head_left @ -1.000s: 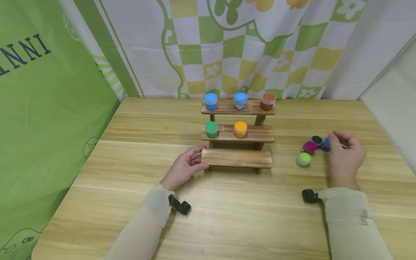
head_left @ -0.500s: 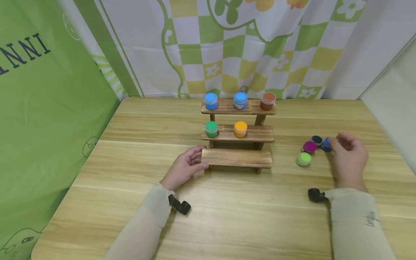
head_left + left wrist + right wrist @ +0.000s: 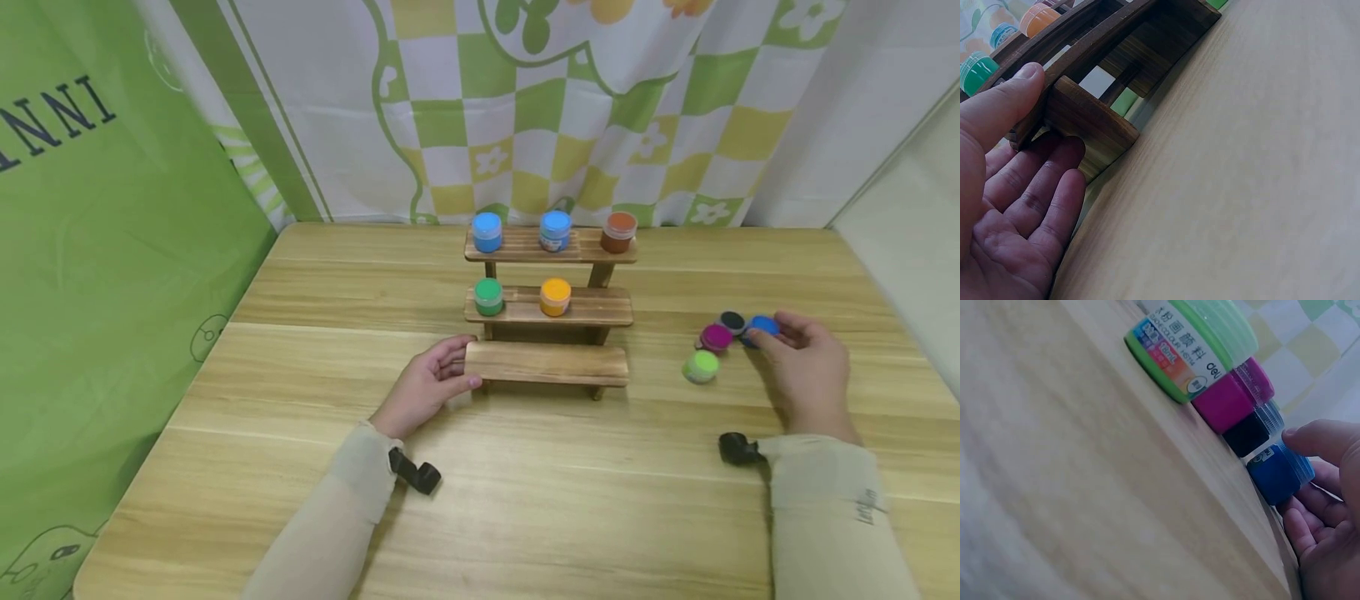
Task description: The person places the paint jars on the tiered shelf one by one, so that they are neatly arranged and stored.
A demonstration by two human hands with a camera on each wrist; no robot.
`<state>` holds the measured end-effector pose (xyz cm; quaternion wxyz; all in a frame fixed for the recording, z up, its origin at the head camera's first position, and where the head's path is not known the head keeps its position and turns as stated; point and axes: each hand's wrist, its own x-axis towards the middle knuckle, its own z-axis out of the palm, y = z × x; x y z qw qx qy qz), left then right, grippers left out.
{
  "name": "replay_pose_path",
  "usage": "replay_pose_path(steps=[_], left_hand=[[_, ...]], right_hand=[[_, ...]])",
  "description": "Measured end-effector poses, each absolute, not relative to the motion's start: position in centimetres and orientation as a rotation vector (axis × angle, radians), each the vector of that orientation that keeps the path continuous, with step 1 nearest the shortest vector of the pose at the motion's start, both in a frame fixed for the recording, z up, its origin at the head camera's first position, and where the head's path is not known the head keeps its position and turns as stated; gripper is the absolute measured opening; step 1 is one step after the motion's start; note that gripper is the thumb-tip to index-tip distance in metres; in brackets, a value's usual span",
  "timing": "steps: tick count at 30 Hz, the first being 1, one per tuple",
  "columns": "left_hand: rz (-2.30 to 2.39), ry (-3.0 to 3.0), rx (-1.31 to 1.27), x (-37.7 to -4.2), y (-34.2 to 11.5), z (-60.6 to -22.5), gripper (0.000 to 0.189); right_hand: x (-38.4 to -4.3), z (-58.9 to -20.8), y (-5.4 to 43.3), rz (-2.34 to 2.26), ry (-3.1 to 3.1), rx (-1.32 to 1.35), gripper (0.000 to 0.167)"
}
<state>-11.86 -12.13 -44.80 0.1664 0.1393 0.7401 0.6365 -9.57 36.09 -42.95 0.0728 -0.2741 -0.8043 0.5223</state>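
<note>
At the left end of a three-tier wooden display stand (image 3: 547, 364), my left hand (image 3: 426, 390) grips the lowest step. In the left wrist view its thumb (image 3: 1019, 87) lies over the step's edge, and the fingers reach underneath beside the leg. My right hand (image 3: 810, 375) holds a dark blue paint jar (image 3: 1275, 474) between thumb and fingers, low at the tabletop. Next to that jar stand a black paint jar (image 3: 731, 322), a magenta paint jar (image 3: 716, 337) and a lime green paint jar (image 3: 701, 366).
On the top step are two light blue jars (image 3: 487, 232) (image 3: 555, 232) and a brown jar (image 3: 619, 232). The middle step carries a green jar (image 3: 488, 297) and an orange jar (image 3: 555, 297). A patterned curtain (image 3: 585, 125) hangs behind the wooden table (image 3: 570, 500).
My right hand has shifted slightly right, its thumb now across the dark blue jar, whose lid shows more and sits a little further right. The left hand and the stand stay put.
</note>
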Motion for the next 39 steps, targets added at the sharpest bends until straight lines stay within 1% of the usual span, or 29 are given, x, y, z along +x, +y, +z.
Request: replay_pose_path(steps=[10,24,39], left_hand=[[1.790,2.115,0.367,-11.70,-12.19,-44.85,0.063],[1.798,2.115,0.389,-11.95,-12.09,-44.80,0.061],[1.801,2.114,0.397,-11.90,-12.07,-44.63,0.062]], right_hand=[[-9.41,-43.15,35.94,1.470,-2.510,-0.819,0.071],[-9.56,-42.73,35.98,1.530,-2.455,-0.823,0.069],[-9.57,-42.73,36.04,1.487,-2.499,-0.827,0.071]])
